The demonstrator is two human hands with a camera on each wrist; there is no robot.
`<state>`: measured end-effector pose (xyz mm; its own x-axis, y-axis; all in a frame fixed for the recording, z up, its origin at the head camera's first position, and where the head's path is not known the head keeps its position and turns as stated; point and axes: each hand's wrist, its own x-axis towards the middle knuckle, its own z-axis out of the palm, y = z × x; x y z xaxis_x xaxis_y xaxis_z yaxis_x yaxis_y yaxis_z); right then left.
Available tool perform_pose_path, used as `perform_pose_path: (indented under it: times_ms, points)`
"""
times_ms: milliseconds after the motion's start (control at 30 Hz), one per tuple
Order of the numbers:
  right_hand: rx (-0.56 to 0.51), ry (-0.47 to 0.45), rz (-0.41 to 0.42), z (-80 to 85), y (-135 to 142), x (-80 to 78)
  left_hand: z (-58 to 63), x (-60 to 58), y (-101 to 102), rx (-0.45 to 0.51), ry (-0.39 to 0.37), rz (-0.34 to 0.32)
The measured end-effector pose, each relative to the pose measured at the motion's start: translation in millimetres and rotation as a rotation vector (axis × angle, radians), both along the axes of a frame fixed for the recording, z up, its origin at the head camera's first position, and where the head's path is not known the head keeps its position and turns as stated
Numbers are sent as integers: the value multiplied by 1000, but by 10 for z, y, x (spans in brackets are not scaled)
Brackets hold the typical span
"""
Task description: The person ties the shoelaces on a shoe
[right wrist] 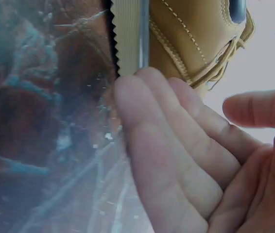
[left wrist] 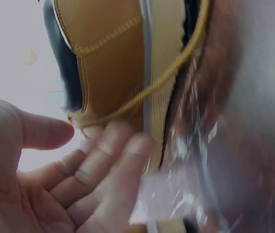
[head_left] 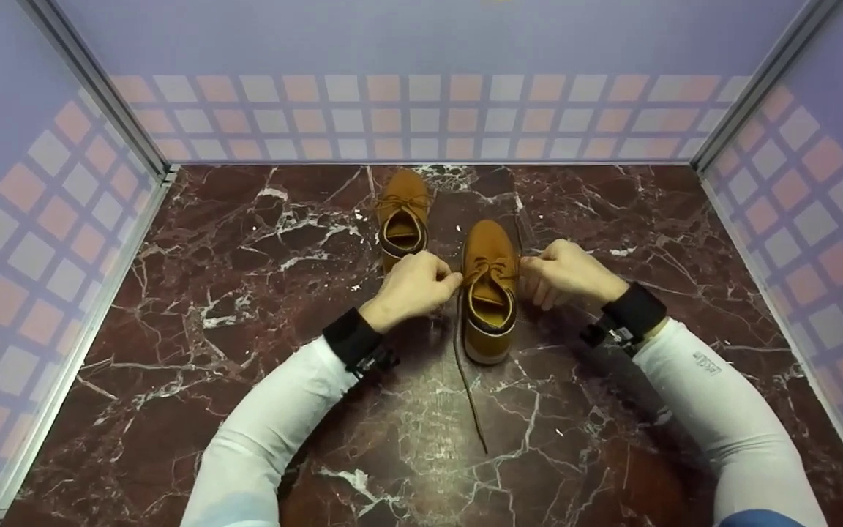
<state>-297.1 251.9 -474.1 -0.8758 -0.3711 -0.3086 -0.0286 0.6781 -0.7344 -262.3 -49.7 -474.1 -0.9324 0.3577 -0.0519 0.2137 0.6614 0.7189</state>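
Observation:
A tan lace-up shoe (head_left: 489,238) with a dark collar stands on the marble floor, toe pointing away, between my two hands. On its left side is my left hand (head_left: 418,287), fingers loosely bent and thumb apart from them. One brown shoelace (left wrist: 147,91) passes close by those fingertips, which look blurred in the left wrist view. My right hand (head_left: 557,272) is at the shoe's right side; its fingers (right wrist: 152,116) extend by the sole edge, and the thumb stands away. The matching shoe (head_left: 405,187) is farther back on the left, its heel partly hidden by my left hand.
A long lace end (head_left: 471,399) trails over the marble floor (head_left: 246,366) toward me. Behind the shoes rises a purple wall (head_left: 429,44) with pink and white squares. Similar panels stand at left and right.

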Motion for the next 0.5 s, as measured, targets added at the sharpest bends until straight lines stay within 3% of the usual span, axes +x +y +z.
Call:
perform_pose_path:
  times_ms: [67, 167, 233, 333, 500]
  points:
    - [-26, -50, -32, -27, 3, -3, 31, 8, -16, 82, -144, -9]
    - [-41, -100, -79, -95, -29, 0, 30, -17, 16, 247, -430, -2]
    - [-53, -110, -109, -141, -69, 8, 8, -46, 57, 301, -566, 17]
    - [-75, -102, -146, -187, -126, 19, -33, -88, 119, 333, -662, 61]
    - [-133, -123, -194, -193, -178, 34, -88, -124, 166, 401, -733, 150]
